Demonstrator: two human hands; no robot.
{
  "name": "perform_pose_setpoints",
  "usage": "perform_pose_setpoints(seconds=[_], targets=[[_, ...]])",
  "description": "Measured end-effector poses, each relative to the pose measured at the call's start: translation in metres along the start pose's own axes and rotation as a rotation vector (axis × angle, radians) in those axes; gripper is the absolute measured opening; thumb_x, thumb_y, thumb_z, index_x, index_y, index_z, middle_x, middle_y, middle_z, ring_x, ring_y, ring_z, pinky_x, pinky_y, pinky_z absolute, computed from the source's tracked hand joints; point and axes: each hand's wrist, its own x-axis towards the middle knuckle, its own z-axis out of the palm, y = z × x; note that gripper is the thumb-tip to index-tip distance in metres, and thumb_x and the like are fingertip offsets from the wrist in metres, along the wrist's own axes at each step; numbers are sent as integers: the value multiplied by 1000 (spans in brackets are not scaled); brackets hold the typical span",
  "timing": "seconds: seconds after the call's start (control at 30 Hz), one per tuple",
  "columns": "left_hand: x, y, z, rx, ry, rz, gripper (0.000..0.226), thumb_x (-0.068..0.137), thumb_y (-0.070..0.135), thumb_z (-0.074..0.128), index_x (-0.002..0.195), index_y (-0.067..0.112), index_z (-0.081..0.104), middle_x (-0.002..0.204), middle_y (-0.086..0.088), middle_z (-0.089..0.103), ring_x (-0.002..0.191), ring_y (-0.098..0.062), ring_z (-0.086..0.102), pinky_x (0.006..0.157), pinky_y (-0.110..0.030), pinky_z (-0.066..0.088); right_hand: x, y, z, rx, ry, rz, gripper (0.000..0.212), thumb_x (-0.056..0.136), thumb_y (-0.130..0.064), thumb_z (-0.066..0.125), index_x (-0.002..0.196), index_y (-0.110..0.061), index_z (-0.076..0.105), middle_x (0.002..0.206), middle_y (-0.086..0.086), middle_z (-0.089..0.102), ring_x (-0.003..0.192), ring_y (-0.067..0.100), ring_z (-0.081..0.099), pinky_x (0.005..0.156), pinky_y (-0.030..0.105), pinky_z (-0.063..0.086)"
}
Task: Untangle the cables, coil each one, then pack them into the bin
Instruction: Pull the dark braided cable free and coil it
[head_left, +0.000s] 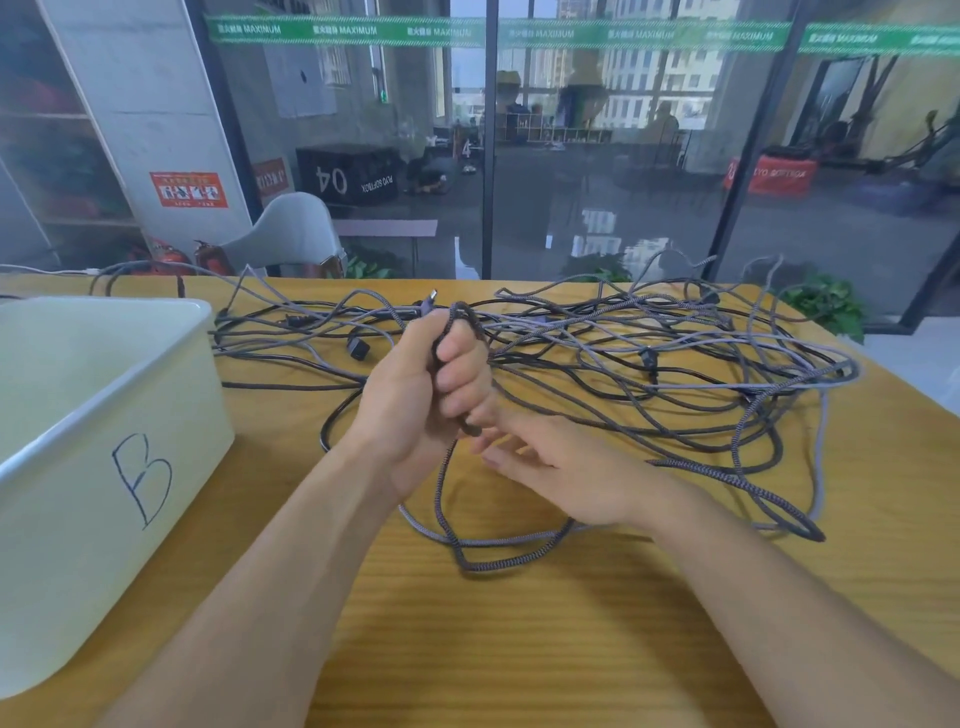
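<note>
Wood-grain bench (519, 649). Behind it a glass partition wall (623, 182) with a green banner strip (498, 32), grey chair (291, 234), potted plants (826, 304), shelving (47, 156) at left. Daylight through far windows.

I'm gripping a cable (457, 519) in my left hand (415, 384), and it's looking like rough woven braid, matt grey-purple. The table (519, 649) is showing smooth wood grain, and the bin (104, 415) is looking like smooth, slightly glossy white plastic.

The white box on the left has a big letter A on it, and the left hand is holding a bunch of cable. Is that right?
Not quite. The head view shows the letter on the white box is a B, not an A. It does sit on the left, and the left hand does grip a bunch of cable.
</note>
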Motion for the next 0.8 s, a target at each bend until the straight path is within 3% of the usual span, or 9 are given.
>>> perform_pose_setpoints(seconds=[0.1,0.2,0.3,0.37,0.47,0.63,0.8], targets=[[-1,3,0,-8,28,6,50,109,27,32,59,25,32,51,8,17,44,-10,13,48,-30,13,6,9,-1,-169,134,52,4,106,-38,55,109,-40,53,114,-15,55,108,5,53,91,30,47],[-3,6,1,-27,30,0,49,106,26,32,58,25,28,49,9,17,46,-12,8,48,-31,10,7,24,-6,-282,208,103,13,101,-44,62,114,-41,61,120,-17,45,120,6,43,92,30,39],[-5,9,0,-52,3,-18,46,104,26,32,59,26,24,47,10,18,45,-12,5,48,-31,8,9,26,1,8,127,80,41,104,-42,59,143,-39,50,135,-21,46,128,1,45,107,30,40],[-5,9,0,-49,-8,-22,47,104,27,33,57,26,26,46,10,18,45,-12,5,47,-31,8,15,18,11,169,87,31,43,106,-38,56,147,-38,46,140,-16,51,133,3,48,113,37,42],[-5,8,2,-27,3,-37,51,105,27,32,54,25,30,47,9,17,45,-12,7,48,-31,8,20,10,13,236,130,-32,25,105,-34,56,130,-34,61,130,-14,64,127,8,57,113,47,44],[-4,9,-1,98,40,-17,51,107,27,32,56,25,30,50,8,16,46,-12,11,51,-32,9,9,11,-19,58,248,11,5,99,-30,68,104,-27,68,107,-17,70,111,2,62,110,41,46],[-4,9,4,211,93,10,53,109,29,33,56,25,31,52,7,17,47,-13,12,53,-33,10,-8,-1,-47,-173,350,-43,14,87,-39,77,89,-29,69,96,-14,69,97,8,63,93,42,50]])
